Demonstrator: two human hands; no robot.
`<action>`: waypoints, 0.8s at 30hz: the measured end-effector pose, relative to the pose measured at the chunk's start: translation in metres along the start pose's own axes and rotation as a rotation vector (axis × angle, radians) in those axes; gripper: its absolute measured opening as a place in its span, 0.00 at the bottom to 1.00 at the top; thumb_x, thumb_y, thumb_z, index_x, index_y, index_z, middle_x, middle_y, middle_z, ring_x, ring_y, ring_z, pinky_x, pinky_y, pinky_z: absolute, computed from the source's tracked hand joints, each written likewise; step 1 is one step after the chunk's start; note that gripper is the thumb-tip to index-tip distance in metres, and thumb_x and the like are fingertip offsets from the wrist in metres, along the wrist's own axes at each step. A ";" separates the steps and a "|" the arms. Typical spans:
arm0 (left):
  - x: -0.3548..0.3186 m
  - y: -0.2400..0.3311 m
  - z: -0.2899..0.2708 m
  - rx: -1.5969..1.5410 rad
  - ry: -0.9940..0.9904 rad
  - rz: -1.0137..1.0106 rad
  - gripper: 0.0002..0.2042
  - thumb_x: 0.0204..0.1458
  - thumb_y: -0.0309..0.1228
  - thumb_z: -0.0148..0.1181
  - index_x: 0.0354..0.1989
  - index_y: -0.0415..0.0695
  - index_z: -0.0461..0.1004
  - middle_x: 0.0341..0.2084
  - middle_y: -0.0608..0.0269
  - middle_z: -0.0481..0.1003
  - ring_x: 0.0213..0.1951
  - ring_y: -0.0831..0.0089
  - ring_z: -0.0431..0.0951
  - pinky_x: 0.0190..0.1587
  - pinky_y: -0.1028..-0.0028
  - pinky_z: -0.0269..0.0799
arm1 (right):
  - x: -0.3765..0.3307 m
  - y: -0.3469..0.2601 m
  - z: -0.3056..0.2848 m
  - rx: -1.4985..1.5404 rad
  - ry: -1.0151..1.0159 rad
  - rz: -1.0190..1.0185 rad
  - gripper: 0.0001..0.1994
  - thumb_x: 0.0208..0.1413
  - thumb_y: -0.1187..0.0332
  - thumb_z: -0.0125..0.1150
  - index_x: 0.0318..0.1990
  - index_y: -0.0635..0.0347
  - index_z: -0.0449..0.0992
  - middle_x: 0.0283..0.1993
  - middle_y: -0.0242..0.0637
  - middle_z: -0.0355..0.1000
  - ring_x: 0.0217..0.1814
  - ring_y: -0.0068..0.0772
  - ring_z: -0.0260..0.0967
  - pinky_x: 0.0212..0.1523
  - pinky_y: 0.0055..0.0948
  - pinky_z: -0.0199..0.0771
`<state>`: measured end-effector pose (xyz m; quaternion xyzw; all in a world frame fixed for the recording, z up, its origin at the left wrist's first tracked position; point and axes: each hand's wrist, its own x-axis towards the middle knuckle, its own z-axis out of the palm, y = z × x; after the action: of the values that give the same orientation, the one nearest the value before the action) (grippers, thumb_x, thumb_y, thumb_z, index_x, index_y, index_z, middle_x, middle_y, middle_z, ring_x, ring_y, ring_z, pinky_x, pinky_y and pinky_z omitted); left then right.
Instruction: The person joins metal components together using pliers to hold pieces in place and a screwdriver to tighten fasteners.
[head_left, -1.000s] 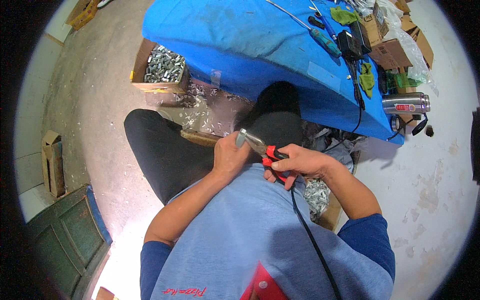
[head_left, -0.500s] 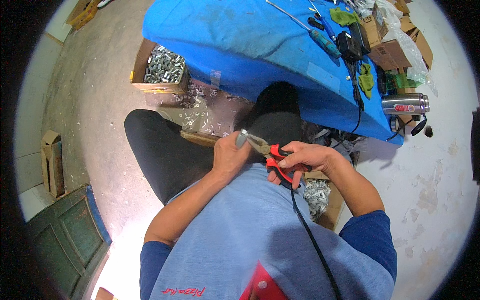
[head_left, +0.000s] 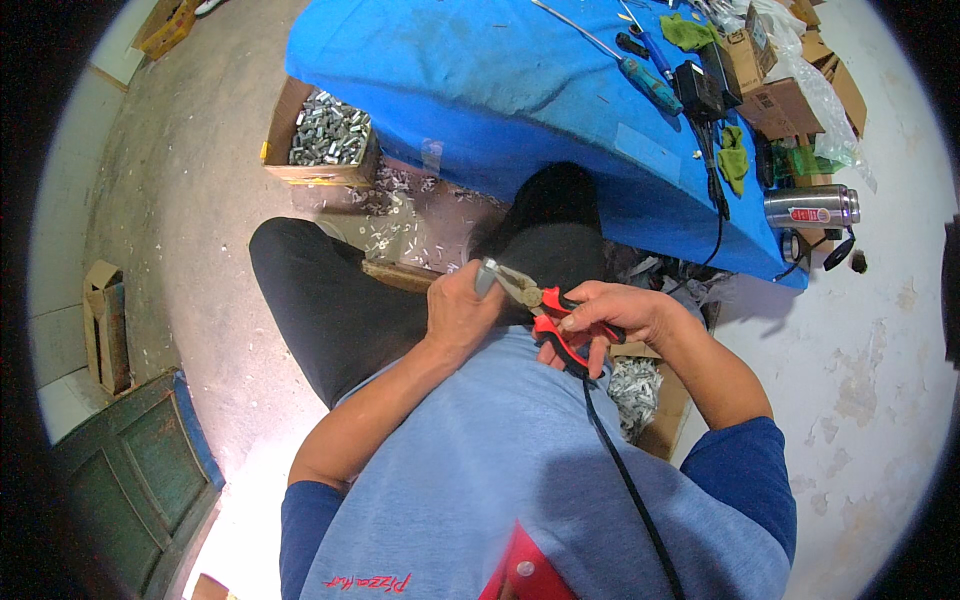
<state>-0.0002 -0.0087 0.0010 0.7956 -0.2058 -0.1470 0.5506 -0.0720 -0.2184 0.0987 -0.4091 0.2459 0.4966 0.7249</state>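
Red-handled pliers (head_left: 533, 296) sit in the right hand (head_left: 604, 310), its fingers wrapped round spread handles, likely for leverage. Clear of the table's (head_left: 470, 70) near edge, the left hand (head_left: 457, 310) clasps a grey part (head_left: 486, 278), end exposed, apparently giving the tips access; whether they bite, I cannot tell.

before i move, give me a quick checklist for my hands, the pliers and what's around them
1. Metal piece held in the left hand: ok, one end sticks out.
2. Pliers held in the right hand: ok.
3. Red handles spread: ok.
4. Pliers touching the metal piece: cannot tell, they look very close.
5. Black cord away from the pliers: not ok, it runs by the lower handle's end.
6. Box of metal parts upright: ok.
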 end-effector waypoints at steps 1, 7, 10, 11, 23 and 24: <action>0.000 0.000 0.000 -0.002 0.010 0.013 0.08 0.49 0.31 0.61 0.26 0.38 0.74 0.14 0.50 0.69 0.17 0.59 0.70 0.23 0.66 0.66 | 0.000 0.000 0.000 -0.001 0.000 -0.001 0.23 0.58 0.64 0.58 0.55 0.72 0.66 0.49 0.59 0.72 0.45 0.44 0.77 0.27 0.33 0.85; -0.001 -0.002 0.001 -0.001 -0.017 -0.020 0.08 0.49 0.30 0.60 0.25 0.38 0.73 0.14 0.51 0.68 0.16 0.62 0.69 0.23 0.66 0.65 | 0.000 0.002 0.000 0.015 -0.012 -0.011 0.22 0.58 0.64 0.57 0.54 0.72 0.66 0.49 0.60 0.72 0.45 0.42 0.77 0.28 0.33 0.85; -0.001 -0.001 0.000 -0.033 -0.031 -0.052 0.07 0.49 0.29 0.60 0.26 0.37 0.73 0.13 0.53 0.68 0.16 0.66 0.67 0.23 0.67 0.65 | 0.001 0.002 0.000 -0.003 0.001 -0.005 0.22 0.57 0.64 0.57 0.54 0.73 0.66 0.49 0.60 0.72 0.45 0.42 0.77 0.27 0.32 0.85; -0.001 0.000 0.001 -0.043 -0.022 -0.054 0.07 0.49 0.29 0.60 0.26 0.37 0.73 0.13 0.53 0.68 0.16 0.68 0.67 0.23 0.67 0.65 | 0.000 0.001 0.001 -0.010 0.001 -0.006 0.22 0.57 0.64 0.57 0.54 0.73 0.66 0.49 0.60 0.72 0.45 0.42 0.77 0.28 0.32 0.85; 0.000 0.000 0.000 -0.049 -0.052 -0.086 0.08 0.49 0.30 0.61 0.28 0.37 0.75 0.13 0.54 0.68 0.17 0.74 0.65 0.23 0.69 0.65 | 0.001 0.004 0.002 -0.029 -0.002 -0.032 0.23 0.57 0.62 0.58 0.53 0.72 0.67 0.48 0.59 0.73 0.43 0.41 0.77 0.27 0.33 0.84; 0.000 -0.001 0.000 -0.046 -0.054 -0.088 0.08 0.50 0.30 0.61 0.28 0.36 0.75 0.14 0.54 0.68 0.17 0.74 0.65 0.23 0.69 0.65 | 0.002 0.005 0.001 -0.028 -0.004 -0.031 0.23 0.57 0.62 0.58 0.53 0.72 0.67 0.48 0.59 0.73 0.44 0.41 0.77 0.27 0.33 0.84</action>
<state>-0.0005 -0.0084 0.0001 0.7867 -0.1822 -0.1973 0.5559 -0.0755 -0.2157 0.0964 -0.4220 0.2313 0.4894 0.7272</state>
